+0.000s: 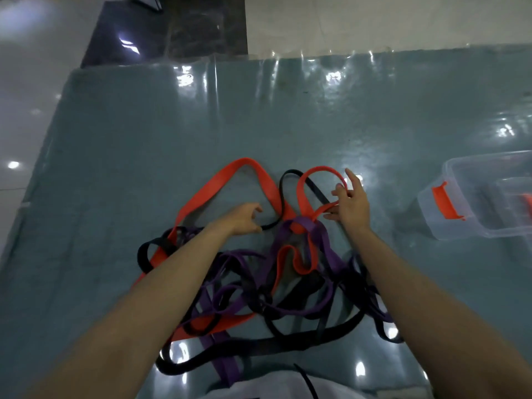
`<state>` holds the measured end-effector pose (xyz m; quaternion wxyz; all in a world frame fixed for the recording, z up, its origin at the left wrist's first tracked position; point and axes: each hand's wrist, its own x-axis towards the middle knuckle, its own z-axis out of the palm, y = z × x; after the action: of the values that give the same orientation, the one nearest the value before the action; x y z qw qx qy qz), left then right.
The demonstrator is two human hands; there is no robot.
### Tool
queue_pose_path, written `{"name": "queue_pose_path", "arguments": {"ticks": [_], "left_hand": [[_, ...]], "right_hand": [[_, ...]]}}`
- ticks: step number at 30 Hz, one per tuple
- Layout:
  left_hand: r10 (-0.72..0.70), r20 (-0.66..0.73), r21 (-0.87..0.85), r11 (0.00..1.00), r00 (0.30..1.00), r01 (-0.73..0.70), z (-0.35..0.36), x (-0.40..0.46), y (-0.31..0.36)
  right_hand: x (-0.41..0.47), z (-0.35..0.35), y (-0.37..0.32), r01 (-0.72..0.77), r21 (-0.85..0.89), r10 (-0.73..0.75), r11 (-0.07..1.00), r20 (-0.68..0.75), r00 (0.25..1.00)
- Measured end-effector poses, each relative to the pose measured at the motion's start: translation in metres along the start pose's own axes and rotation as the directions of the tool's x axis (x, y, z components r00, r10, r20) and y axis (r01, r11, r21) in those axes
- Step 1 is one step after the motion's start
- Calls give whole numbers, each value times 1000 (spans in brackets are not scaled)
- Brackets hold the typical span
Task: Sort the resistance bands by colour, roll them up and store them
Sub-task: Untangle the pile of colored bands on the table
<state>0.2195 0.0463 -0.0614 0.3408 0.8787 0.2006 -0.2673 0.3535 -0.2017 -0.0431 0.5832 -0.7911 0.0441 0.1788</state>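
Under my hands, matt rubbery orange, purple and black bands [260, 272] sprawl on glossy clear plastic sheeting [316, 116] beside a clear plastic box [460, 226].

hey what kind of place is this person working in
Probably a home or gym floor, not a workbench. A teal mat under clear plastic sheeting lies on glossy floor tiles, with a tangle of resistance bands on it and a clear storage box with orange latches beside them.
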Motion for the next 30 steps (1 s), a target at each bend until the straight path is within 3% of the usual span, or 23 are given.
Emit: {"name": "queue_pose_path", "arguments": {"ticks": [4, 6, 7, 9, 11, 12, 15, 18, 20, 22, 24, 26, 29, 30], "left_hand": [[53, -124, 239, 971, 991, -22, 30, 4, -19], [44, -223, 225, 974, 974, 8, 37, 9, -23], [16, -262, 128, 992, 965, 19, 38, 11, -23], [-101, -330, -248, 969, 939, 17, 30, 15, -16], [-189, -382, -599, 796, 905, -86, 13, 13, -4], [-179, -399, -680, 716, 899, -160, 3, 12, 1], [-1, -402, -706, 638, 916, -309, -20, -4, 21], [197, -318, -745, 554, 927, -373, -27, -23, 34], [310, -249, -742, 548, 918, -386, -24, -30, 37], [317, -225, -748, 549, 921, -372, -19, -33, 41], [200, -297, -797, 486, 934, -358, -15, -36, 48], [12, -347, -894, 299, 938, -335, -13, -34, 51], [-181, -265, -919, -250, 947, -305, -21, -30, 48], [-200, -244, -874, -379, 949, -305, -26, -30, 45]], "right_hand": [[5, -3, 12, 1, -13, 0, 1000, 45, 999], [7, -1, 17, 16, -100, -11, 995, 54, 998], [7, 0, 19, 16, -152, -4, 988, 72, 997], [8, 3, 24, 2, -253, 33, 968, 134, 990], [9, 9, 26, 13, -334, 51, 943, 182, 982], [7, 13, 25, 25, -344, 46, 939, 196, 979], [3, 30, 10, 16, -273, 52, 962, 238, 970], [-6, 50, -17, -158, -155, 202, 975, 331, 922], [-13, 60, -35, -233, -162, 280, 959, 417, 864], [-17, 68, -45, -247, -205, 317, 947, 471, 823], [-20, 73, -47, -269, -206, 335, 941, 443, 832], [-22, 73, -44, -275, -207, 336, 939, 368, 867], [-22, 61, -32, -234, -310, 336, 922, 335, 880], [-24, 56, -29, -221, -362, 353, 906, 355, 866]]}}
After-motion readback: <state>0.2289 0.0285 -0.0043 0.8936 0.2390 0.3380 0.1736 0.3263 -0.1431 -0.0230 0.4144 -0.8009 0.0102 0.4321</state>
